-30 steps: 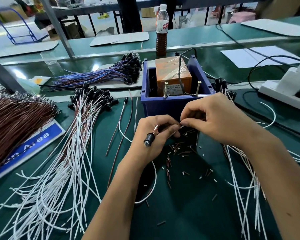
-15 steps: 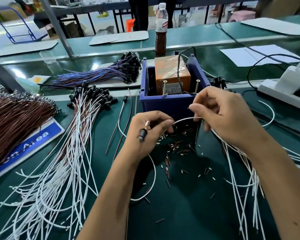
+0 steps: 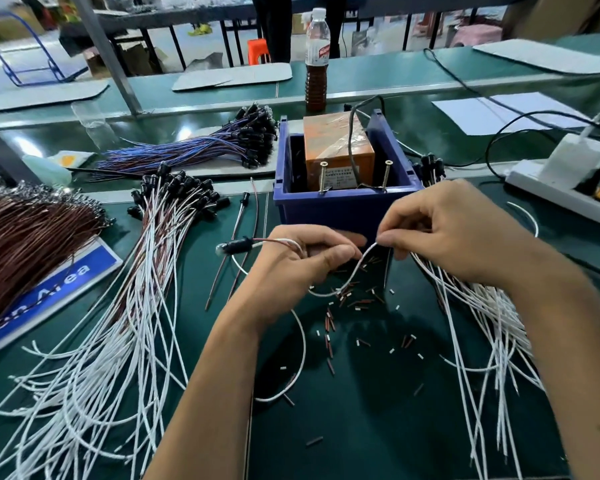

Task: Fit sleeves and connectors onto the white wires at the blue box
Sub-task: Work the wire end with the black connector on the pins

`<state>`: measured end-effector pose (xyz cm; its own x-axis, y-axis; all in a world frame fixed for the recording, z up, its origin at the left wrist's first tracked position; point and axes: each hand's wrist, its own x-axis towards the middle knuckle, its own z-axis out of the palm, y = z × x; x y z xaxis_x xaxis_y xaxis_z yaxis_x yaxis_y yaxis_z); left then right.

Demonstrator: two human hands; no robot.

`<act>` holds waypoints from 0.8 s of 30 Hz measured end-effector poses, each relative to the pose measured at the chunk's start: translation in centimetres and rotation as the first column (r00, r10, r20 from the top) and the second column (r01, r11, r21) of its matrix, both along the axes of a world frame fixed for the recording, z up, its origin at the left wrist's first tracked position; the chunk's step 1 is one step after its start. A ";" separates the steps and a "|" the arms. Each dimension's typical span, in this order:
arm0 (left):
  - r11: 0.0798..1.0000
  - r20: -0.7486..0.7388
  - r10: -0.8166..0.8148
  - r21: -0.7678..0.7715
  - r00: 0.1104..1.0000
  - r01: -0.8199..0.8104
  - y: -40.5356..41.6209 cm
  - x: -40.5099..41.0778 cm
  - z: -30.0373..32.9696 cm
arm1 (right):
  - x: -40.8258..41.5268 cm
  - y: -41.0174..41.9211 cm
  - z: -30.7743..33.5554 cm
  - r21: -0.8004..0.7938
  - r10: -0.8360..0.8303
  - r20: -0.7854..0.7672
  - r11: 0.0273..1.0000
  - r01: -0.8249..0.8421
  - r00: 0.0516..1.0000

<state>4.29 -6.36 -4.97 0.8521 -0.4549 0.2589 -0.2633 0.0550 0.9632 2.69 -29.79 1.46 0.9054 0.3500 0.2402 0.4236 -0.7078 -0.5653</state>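
Hands work just before the blue box (image 3: 343, 209), mid-tabletop: your left hand (image 3: 291, 268) grips a connector-tipped lead (image 3: 234, 245), while your right hand (image 3: 454, 233) pinches a white wire (image 3: 357, 268) near its end, probably steadying it for sleeving.

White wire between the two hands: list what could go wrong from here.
1. The right hand pinches the white wire only at its tip; it may slip free.
2. The wire sags into loose sleeve pieces, which could scatter.
3. The black connector sticks out of the left hand on a thin lead and could snag the white wire bundle.
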 end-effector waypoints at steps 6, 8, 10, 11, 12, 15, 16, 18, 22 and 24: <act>0.983 -0.016 -0.078 0.164 0.997 0.080 0.0 -0.1 -0.4 | -0.1 1.7 -1.1 0.062 0.020 0.011 0.998 -0.021 1.000; 0.990 -0.033 -0.054 0.130 0.998 0.058 0.2 0.0 -0.1 | -0.1 0.9 -1.2 0.103 -0.002 -0.014 0.995 0.004 1.000; 0.994 -0.033 -0.014 0.107 0.999 0.017 0.5 0.1 0.0 | -0.1 -0.5 -0.9 0.174 -0.068 -0.007 0.982 0.068 0.998; 0.996 -0.036 0.004 0.094 0.999 -0.001 0.5 0.1 0.2 | -0.1 -1.1 -0.7 0.205 -0.092 -0.005 0.974 0.091 0.996; 0.997 -0.048 0.015 0.072 0.999 -0.011 0.5 0.0 0.3 | -0.1 -1.5 -0.5 0.212 -0.097 -0.011 0.972 0.097 0.995; 1.000 -0.116 0.017 -0.012 0.993 -0.019 0.0 -0.2 0.5 | 0.2 -1.0 -0.1 0.085 -0.005 -0.066 0.996 0.011 0.998; 1.000 -0.130 0.013 -0.026 0.991 -0.016 -0.3 -0.3 0.5 | 0.4 -0.5 -0.1 0.042 0.027 -0.090 0.999 -0.023 0.996; 0.999 -0.138 0.032 -0.019 0.990 -0.035 -0.7 -0.4 0.5 | 0.9 0.8 0.0 -0.014 0.065 -0.122 0.998 -0.067 0.990; 0.989 -0.156 0.146 0.053 0.977 -0.140 -0.5 -0.1 -0.1 | 1.8 2.5 -0.9 0.029 0.060 -0.121 0.998 -0.057 0.991; 0.986 -0.174 0.163 0.041 0.971 -0.159 -0.3 0.0 -0.1 | 1.8 2.4 -1.4 0.089 0.029 -0.125 0.996 -0.018 0.992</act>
<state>4.25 -6.61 -5.06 0.9458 -0.3127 0.0877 -0.0925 -0.0007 0.9957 4.51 -27.42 0.07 0.9221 0.3542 0.1556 0.3611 -0.6437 -0.6747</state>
